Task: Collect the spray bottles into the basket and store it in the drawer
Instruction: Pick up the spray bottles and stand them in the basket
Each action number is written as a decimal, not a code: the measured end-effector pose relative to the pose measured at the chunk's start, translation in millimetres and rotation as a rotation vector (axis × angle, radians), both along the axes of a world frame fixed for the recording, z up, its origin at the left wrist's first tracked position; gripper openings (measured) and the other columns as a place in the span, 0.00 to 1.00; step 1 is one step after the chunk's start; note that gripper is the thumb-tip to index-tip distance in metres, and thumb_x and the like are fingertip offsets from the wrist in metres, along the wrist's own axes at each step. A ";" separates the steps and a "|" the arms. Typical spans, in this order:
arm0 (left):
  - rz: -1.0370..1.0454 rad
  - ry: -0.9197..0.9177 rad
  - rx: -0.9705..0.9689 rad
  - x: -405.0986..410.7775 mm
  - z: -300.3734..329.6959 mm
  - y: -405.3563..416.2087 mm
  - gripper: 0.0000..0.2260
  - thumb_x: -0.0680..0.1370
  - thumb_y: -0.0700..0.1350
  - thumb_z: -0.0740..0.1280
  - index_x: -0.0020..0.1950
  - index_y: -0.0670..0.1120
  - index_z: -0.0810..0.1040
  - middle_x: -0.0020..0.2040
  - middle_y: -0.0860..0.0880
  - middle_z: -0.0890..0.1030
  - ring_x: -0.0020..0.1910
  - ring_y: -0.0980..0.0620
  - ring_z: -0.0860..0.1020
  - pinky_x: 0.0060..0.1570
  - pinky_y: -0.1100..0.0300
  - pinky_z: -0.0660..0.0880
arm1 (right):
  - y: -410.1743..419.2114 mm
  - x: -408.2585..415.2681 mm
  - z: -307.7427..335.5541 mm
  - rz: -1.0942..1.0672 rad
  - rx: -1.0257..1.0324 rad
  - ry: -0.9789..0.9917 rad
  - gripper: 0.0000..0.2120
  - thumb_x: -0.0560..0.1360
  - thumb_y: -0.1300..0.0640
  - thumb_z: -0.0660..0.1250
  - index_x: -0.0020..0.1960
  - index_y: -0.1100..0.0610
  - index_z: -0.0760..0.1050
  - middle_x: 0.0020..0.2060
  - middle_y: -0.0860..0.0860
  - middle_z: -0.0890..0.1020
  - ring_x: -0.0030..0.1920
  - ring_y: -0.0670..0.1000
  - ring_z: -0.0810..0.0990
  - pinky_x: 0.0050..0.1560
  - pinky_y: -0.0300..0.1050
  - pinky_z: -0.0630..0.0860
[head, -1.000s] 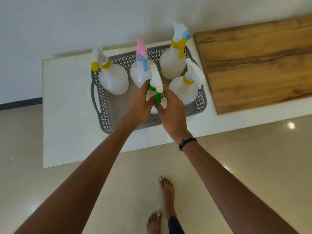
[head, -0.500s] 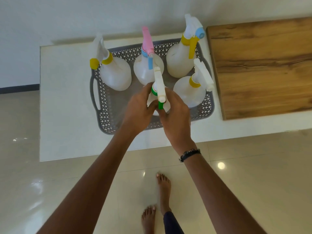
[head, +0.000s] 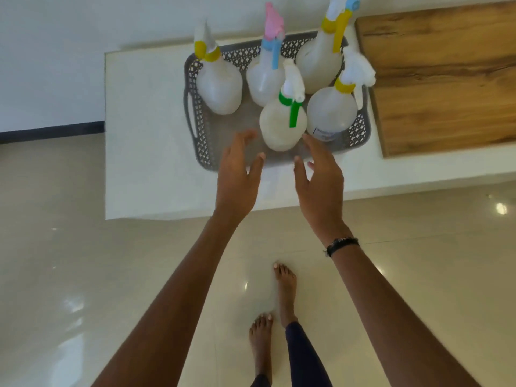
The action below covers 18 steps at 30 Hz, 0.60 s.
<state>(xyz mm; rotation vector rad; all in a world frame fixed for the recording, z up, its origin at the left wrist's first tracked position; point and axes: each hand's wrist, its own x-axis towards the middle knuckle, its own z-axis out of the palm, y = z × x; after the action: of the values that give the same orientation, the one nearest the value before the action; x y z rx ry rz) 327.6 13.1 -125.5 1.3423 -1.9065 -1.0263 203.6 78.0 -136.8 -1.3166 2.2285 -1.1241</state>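
Five translucent white plastic spray bottles upright in grey perforated plastic basket (head: 195, 107) on white table (head: 145, 121). Green-trigger bottle (head: 282, 127) nearest front edge. Left hand (head: 237, 174) & right hand (head: 318, 177) both spread, empty — flanking that bottle, not touching.

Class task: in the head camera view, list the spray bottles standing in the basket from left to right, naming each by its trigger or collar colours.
Yellow-collared bottle → pink-and-blue bottle → green-trigger bottle → yellow-collared, white-trigger bottle, all in the grey basket. The rear yellow-trigger, blue-tipped bottle overlaps too much to place.
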 end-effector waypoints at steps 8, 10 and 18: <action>0.015 -0.024 0.154 89.5 -2.1 127.0 0.12 0.80 0.41 0.61 0.63 0.48 0.70 0.58 0.53 0.79 0.58 0.58 0.76 0.49 0.68 0.75 | 118.8 89.5 -1.0 0.163 0.086 -0.041 0.15 0.80 0.60 0.59 0.66 0.58 0.71 0.60 0.52 0.79 0.59 0.47 0.78 0.59 0.47 0.78; 0.054 -0.032 0.190 110.1 -7.5 159.3 0.11 0.80 0.41 0.61 0.61 0.49 0.71 0.55 0.55 0.79 0.55 0.60 0.76 0.46 0.71 0.74 | 144.2 110.1 -6.1 0.206 0.115 -0.063 0.15 0.80 0.60 0.59 0.65 0.58 0.72 0.58 0.52 0.80 0.57 0.47 0.78 0.56 0.47 0.79; 0.221 -0.098 0.316 192.6 -47.7 310.2 0.10 0.80 0.38 0.61 0.60 0.46 0.72 0.54 0.52 0.80 0.50 0.61 0.76 0.47 0.77 0.72 | 270.4 181.4 -38.4 0.381 0.225 -0.104 0.15 0.80 0.57 0.58 0.66 0.57 0.72 0.60 0.52 0.79 0.58 0.47 0.78 0.59 0.45 0.78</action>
<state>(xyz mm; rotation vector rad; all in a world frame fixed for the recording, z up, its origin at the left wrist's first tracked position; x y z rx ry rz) 520.2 323.3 -173.2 1.7663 -1.6631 -1.2018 385.0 348.4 -175.2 -1.4660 1.8604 -0.7617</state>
